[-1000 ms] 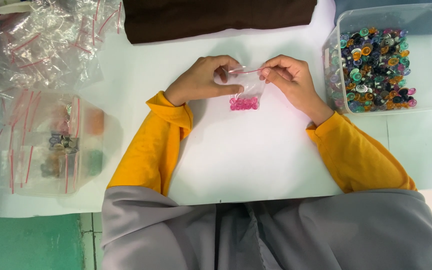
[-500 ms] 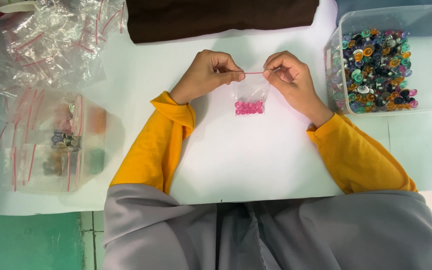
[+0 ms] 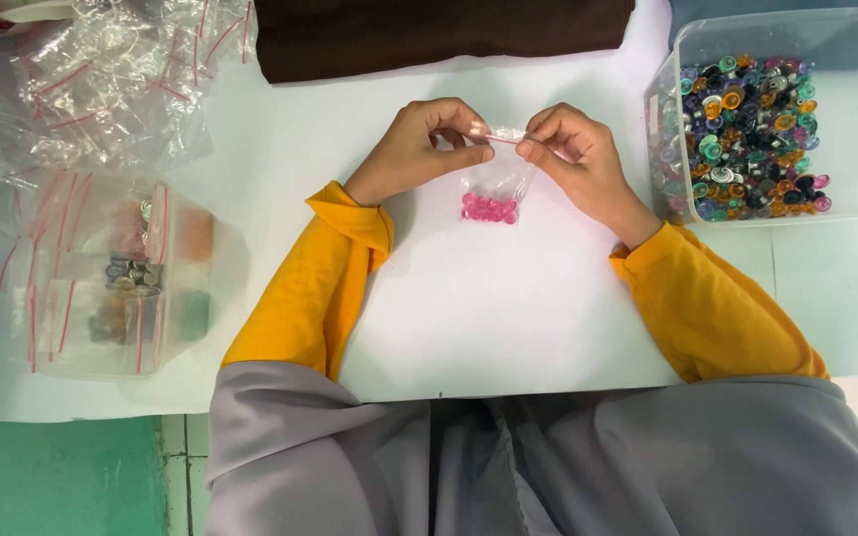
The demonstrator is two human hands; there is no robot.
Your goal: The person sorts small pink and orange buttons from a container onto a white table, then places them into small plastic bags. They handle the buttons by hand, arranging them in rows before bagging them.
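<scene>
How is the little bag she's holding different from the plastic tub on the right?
The small clear bag is soft film, pinched at its top by both hands, left hand and right hand; the clear tub is rigid, open-topped and rests untouched on the table. The bag holds only a few pink pieces; the tub holds a heap of mixed-colour pieces. Both are see-through.
</scene>
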